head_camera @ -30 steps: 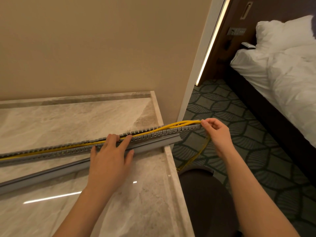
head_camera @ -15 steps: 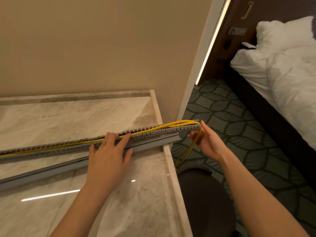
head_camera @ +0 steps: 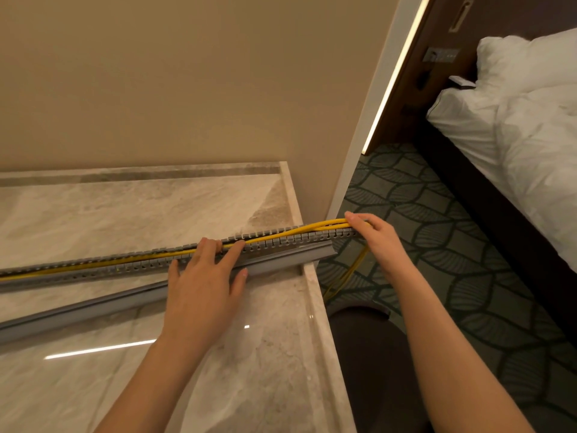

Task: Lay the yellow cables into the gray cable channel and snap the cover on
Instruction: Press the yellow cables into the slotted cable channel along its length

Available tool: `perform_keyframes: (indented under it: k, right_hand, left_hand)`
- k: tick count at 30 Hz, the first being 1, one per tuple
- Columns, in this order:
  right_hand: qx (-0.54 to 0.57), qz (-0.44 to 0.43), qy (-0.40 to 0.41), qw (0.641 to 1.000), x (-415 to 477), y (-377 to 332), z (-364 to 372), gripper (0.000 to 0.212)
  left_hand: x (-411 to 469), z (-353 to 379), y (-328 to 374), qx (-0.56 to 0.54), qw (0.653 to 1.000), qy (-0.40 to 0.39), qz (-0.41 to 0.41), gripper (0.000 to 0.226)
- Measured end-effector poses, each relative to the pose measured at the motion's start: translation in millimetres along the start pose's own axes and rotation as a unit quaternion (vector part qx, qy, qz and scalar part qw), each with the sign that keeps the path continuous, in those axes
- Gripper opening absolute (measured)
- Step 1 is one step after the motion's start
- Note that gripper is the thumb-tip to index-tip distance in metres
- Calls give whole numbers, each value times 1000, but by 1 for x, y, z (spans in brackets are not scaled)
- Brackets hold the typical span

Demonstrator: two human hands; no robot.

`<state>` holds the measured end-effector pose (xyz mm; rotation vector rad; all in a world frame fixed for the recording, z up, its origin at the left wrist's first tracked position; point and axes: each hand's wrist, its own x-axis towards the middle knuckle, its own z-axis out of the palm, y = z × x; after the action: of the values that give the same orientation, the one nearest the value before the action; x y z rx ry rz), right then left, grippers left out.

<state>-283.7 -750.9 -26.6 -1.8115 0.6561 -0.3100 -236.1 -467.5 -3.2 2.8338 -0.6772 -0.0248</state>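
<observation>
A long gray slotted cable channel lies across the marble counter, its right end sticking out past the counter edge. Yellow cables run along inside it, rise out near the right end and drop toward the floor. The gray cover lies loose on the counter just in front of the channel. My left hand rests flat over channel and cover, fingers straight, pressing down. My right hand is at the channel's right end, its fingers laid over the yellow cables there.
The marble counter ends at a raised rim on the right. A beige wall stands behind. Past the edge are patterned carpet, a dark round stool below, and a bed with white bedding.
My right hand dropped below the channel end half a second ago, then came back up onto the cables at that end. My left hand stayed put.
</observation>
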Motion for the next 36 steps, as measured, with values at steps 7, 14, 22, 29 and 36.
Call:
perform_keyframes:
  k: [7,14,22,29,36]
  right_hand:
    - [13,58,-26,998,7,-9,-5,31]
    - [-65,16,-29,997,9,-18,-10,23]
    - [-145,-19,-43,988,5,-27,-6,14]
    - [-358,-300,18,884,-36,-49,40,24]
    - [-423,-309,-56,850,-49,-39,74,44]
  left_hand:
    - [0,1,1,-3,1000,4,-2,48]
    - [-1,1,1,-2,1000,11,-4,48]
    - [1,3,-1,-1,1000,10,-1,48]
    - [0,5,-1,0,1000,17,-1,48]
    - [1,4,-1,3,1000,25,6,47]
